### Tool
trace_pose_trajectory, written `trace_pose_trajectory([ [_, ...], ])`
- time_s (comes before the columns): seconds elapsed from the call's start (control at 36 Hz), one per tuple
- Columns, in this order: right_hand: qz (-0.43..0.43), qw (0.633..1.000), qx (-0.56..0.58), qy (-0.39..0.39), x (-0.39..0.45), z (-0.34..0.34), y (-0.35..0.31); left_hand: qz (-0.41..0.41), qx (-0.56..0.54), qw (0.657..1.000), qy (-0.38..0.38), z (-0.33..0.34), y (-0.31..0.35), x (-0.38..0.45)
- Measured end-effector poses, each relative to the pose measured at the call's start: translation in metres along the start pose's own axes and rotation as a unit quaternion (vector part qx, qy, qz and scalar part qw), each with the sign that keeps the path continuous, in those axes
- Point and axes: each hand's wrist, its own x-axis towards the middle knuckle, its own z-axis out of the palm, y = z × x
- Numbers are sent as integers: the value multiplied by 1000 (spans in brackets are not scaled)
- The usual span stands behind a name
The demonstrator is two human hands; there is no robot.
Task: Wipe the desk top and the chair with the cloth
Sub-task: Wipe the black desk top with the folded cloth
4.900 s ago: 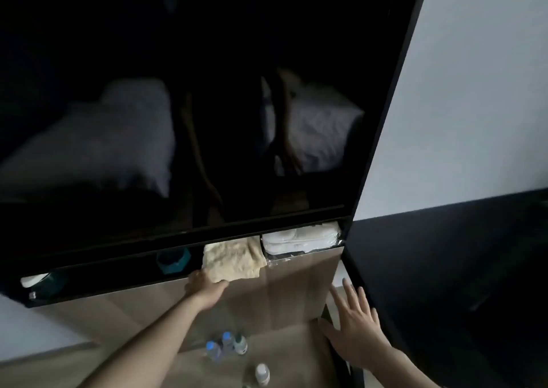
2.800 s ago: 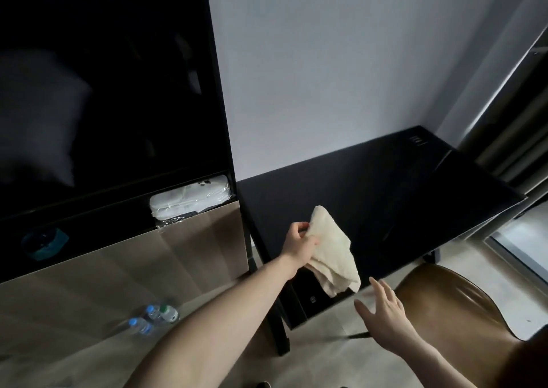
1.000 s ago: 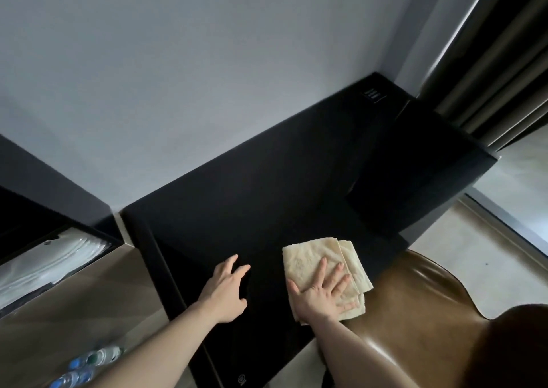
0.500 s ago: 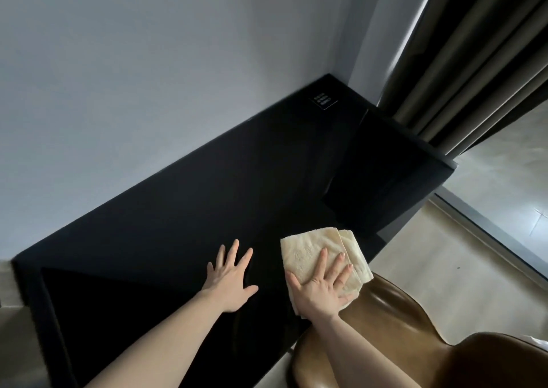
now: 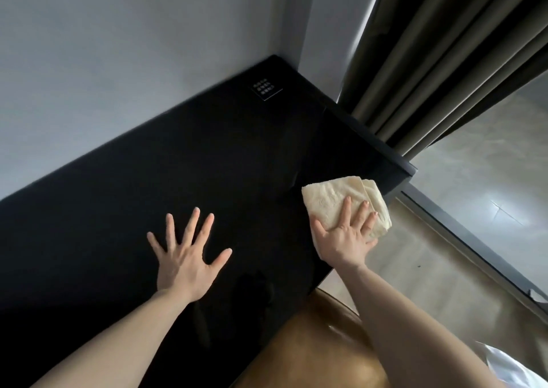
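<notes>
The right hand [image 5: 344,240] lies flat with fingers spread on the folded cream cloth [image 5: 341,202], pressing it onto the black desk top [image 5: 207,165] near its right edge. The left hand [image 5: 186,254] rests open, fingers splayed, on the desk to the left. The brown chair [image 5: 311,349] sits near, below the desk edge.

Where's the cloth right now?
In the head view, the folded cloth lies on the black desk top near its right front edge, pressed flat under the right hand; the left hand rests bare on the desk.
</notes>
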Motion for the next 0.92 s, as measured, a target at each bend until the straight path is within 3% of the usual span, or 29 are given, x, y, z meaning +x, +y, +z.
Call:
trace_pose_trajectory([
  [0.22,54,997,-10,57,57,-23,6,14,-31,998,60,12,-5,3],
  [0.39,65,996,33,50,-8,15,-14,11,-24,998,51,9,-4,2],
  [0.56,12,999,41,29,-55,36,-7,19,-26,999,41,6,-6,-1],
  [0.92,77,994,8,83,70,-17,2,16,-38,997,62,14,-6,5],
])
